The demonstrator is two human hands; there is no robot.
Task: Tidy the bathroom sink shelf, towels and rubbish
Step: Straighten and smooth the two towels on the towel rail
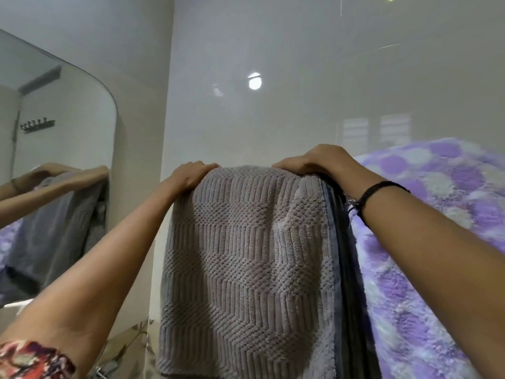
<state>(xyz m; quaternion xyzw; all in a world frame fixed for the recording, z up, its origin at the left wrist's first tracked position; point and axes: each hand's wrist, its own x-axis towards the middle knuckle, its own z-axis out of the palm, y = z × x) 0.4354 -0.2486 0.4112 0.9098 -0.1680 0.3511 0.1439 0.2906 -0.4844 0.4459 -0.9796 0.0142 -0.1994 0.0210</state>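
A grey ribbed towel [246, 269] hangs straight down in front of me against the white tiled wall, folded over something hidden at its top. My left hand [191, 175] lies over the towel's top left corner, fingers curled over the fold. My right hand [308, 161] lies over the top right corner in the same way. A dark layer of cloth [347, 269] shows along the towel's right edge.
A fluffy purple and white checked towel [426, 214] hangs right beside the grey one, under my right forearm. A rounded mirror [57, 132] on the left wall reflects my arms and the towel. White tiled wall [273, 91] fills the background.
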